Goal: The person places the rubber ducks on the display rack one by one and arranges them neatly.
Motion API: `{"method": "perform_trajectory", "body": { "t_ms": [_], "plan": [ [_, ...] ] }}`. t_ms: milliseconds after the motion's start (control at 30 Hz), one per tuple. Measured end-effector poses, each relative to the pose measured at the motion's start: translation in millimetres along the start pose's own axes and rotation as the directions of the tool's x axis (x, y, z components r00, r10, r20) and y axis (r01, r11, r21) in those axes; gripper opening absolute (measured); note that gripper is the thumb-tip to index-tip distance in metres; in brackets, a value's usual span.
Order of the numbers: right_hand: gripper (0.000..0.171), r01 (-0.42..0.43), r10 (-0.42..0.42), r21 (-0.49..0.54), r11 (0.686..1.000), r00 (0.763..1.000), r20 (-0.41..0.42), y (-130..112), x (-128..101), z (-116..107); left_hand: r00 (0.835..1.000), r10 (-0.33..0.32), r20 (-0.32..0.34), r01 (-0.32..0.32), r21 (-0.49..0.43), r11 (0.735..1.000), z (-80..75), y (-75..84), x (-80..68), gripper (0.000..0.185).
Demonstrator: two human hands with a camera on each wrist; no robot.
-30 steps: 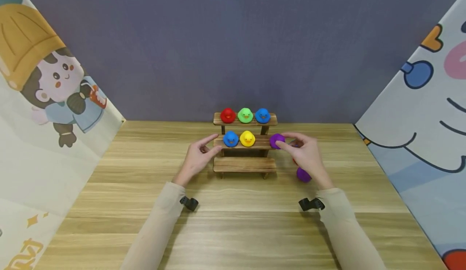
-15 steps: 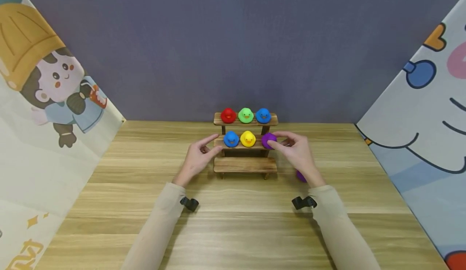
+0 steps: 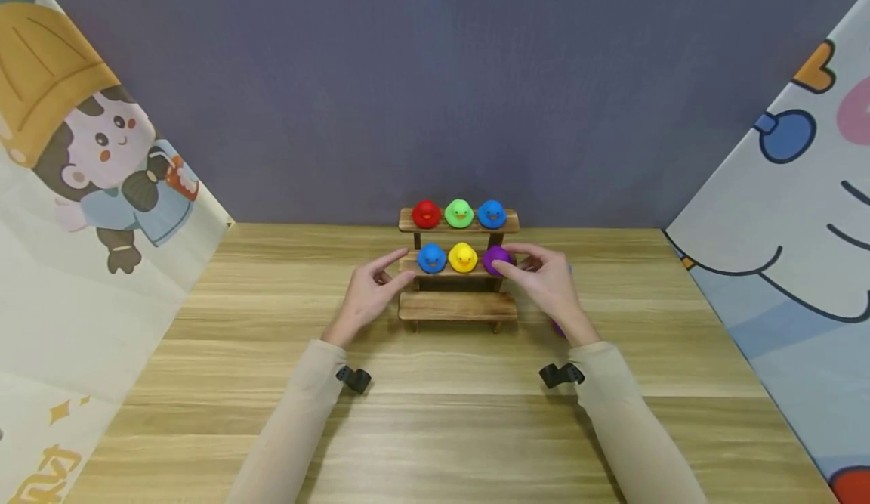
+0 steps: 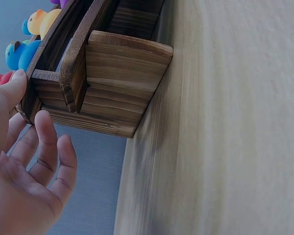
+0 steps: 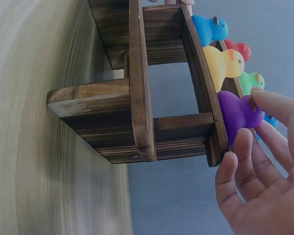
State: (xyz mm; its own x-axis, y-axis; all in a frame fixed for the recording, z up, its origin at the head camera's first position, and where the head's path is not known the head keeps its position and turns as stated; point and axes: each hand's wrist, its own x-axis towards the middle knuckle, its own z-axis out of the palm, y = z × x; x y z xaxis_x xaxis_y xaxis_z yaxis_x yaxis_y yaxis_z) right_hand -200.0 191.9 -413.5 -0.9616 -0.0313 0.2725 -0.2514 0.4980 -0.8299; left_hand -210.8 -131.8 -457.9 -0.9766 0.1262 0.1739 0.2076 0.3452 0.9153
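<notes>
A three-tier wooden display stand [image 3: 458, 307] stands on the table. My left hand [image 3: 363, 298] grips the left end of its middle tier between thumb and fingers. On that tier sit a blue rubber duck [image 3: 431, 259] and a yellow rubber duck [image 3: 463, 258]. Right beside the yellow one, my right hand [image 3: 549, 285] pinches a purple rubber duck [image 5: 233, 116] at the tier's right end, its base at the tier's surface in the right wrist view. The top tier carries a red duck [image 3: 426, 214], a green duck [image 3: 459, 214] and another blue duck [image 3: 492, 214].
Another purple piece [image 3: 558, 329] lies on the table, mostly hidden by the right wrist. The wood-grain table [image 3: 435, 428] meets a dark back wall [image 3: 435, 88]. Printed cartoon panels flank both sides.
My right hand has slid the purple duck leftward along the middle tier, close up to the yellow duck. The left hand has kept its hold on the stand.
</notes>
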Motion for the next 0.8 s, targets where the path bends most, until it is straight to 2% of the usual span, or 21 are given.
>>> {"method": "perform_trajectory", "body": {
  "t_ms": [567, 800],
  "plan": [
    [0.042, -0.016, 0.016, -0.013, 1.0, 1.0, 0.022, -1.5, 3.0, 1.9, 1.0, 0.004, -0.008, -0.004, 0.004, 1.0, -1.3, 1.6, -0.6, 0.052],
    [0.038, 0.016, -0.016, 0.059, 0.998, 1.0, 0.006, 1.1, 3.1, -2.9, 1.0, 0.004, 0.001, -0.004, -0.004, 1.0, -0.2, 1.3, -0.1, 0.052]
  ]
}}
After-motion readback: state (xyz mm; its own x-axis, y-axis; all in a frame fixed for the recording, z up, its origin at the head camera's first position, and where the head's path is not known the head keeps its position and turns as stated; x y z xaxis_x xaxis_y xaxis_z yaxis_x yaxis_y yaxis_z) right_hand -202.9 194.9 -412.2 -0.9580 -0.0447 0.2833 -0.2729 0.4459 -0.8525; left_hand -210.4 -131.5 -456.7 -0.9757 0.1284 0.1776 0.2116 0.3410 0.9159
